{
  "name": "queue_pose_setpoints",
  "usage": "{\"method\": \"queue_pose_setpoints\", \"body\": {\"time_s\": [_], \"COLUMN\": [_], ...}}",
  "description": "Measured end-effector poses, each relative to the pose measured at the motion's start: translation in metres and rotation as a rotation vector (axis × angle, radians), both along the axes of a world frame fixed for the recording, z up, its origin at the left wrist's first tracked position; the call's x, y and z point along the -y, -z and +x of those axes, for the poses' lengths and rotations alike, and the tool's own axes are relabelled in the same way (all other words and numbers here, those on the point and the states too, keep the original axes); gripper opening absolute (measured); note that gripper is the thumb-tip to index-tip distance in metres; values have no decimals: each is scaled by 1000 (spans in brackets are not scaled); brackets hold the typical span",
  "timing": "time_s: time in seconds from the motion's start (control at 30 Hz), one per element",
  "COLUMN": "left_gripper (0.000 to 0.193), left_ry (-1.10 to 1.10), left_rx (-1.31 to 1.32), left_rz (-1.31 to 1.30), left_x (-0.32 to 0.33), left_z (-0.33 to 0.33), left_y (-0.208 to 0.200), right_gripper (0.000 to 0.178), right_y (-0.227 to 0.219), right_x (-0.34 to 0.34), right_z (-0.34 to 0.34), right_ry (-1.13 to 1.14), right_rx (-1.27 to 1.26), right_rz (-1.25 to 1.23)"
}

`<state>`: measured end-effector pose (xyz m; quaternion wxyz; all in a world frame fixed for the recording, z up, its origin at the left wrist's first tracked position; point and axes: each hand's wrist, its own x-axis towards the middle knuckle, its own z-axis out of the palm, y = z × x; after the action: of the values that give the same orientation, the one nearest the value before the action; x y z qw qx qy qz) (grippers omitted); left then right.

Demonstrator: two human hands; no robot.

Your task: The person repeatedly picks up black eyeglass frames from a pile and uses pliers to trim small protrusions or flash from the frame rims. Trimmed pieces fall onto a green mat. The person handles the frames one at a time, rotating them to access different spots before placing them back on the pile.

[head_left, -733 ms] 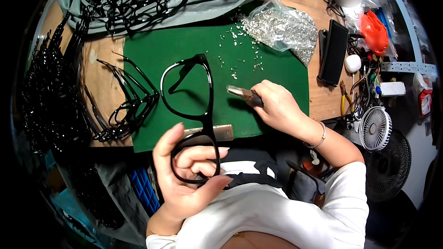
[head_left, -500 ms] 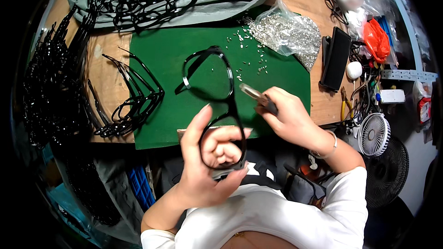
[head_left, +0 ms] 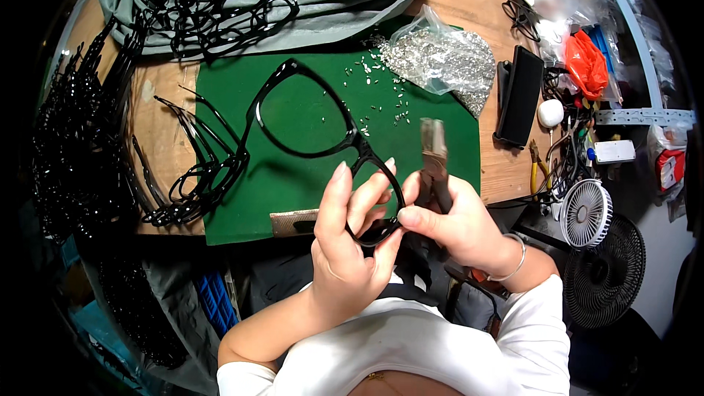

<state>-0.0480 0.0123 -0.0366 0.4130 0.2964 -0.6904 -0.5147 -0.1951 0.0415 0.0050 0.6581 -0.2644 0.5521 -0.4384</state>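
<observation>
My left hand [head_left: 350,249] grips a black glasses frame [head_left: 304,154] by its near rim, fingers passing through the lens opening. The frame is tilted above the green mat [head_left: 293,191], its far rim reaching up and left. In my right hand [head_left: 462,224] is a pair of pliers [head_left: 434,150], metal jaws pointing up and away from the glasses. My right thumb touches the near end of the frame, beside the left fingertips. Whether the glasses' arms are attached cannot be made out fully.
Small silvery metal pieces [head_left: 367,131] lie scattered near a clear bag [head_left: 440,51] of more. Several black frames rest at the mat's left [head_left: 209,161] and on grey cloth [head_left: 352,11]. A black case [head_left: 521,95], yellow-handled pliers [head_left: 539,165] and a white fan [head_left: 587,211] stand at right.
The glasses frame has turned, its far rim swinging up and left. My right hand has come in beside the left, its thumb now on the frame, and the pliers have swung upright.
</observation>
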Motion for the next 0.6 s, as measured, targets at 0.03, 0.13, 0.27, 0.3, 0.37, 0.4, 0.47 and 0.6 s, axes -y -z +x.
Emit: {"method": "queue_pose_setpoints", "body": {"time_s": [0.03, 0.13, 0.27, 0.3, 0.37, 0.4, 0.47, 0.6], "left_gripper": [86, 85, 86, 87, 88, 89, 87, 85], "left_ry": [33, 142, 211, 214, 221, 210, 198, 205], "left_rx": [-8, -52, -150, -129, -72, -122, -167, -191], "left_rz": [57, 271, 471, 471, 469, 519, 571, 597], "left_x": [2, 9, 14, 15, 18, 17, 18, 20], "left_z": [0, 6, 13, 16, 24, 28, 35, 36], "left_y": [-2, -15, -31, -34, -38, -36, -40, -43], "right_gripper": [20, 21, 20, 20, 21, 21, 23, 40], "right_y": [-5, -8, -17, -18, -14, -18, -23, -36], "right_x": [3, 4, 8, 8, 7, 6, 4, 11], "right_z": [-8, -7, -5, -7, -10, -13, -24, -20], "right_ry": [-107, -147, -198, -231, -284, -363, -548, -861], "right_rx": [61, 85, 226, 261, 141, 14, -224, -241], "right_rz": [113, 114, 97, 100, 15, 10, -40, -13]}}
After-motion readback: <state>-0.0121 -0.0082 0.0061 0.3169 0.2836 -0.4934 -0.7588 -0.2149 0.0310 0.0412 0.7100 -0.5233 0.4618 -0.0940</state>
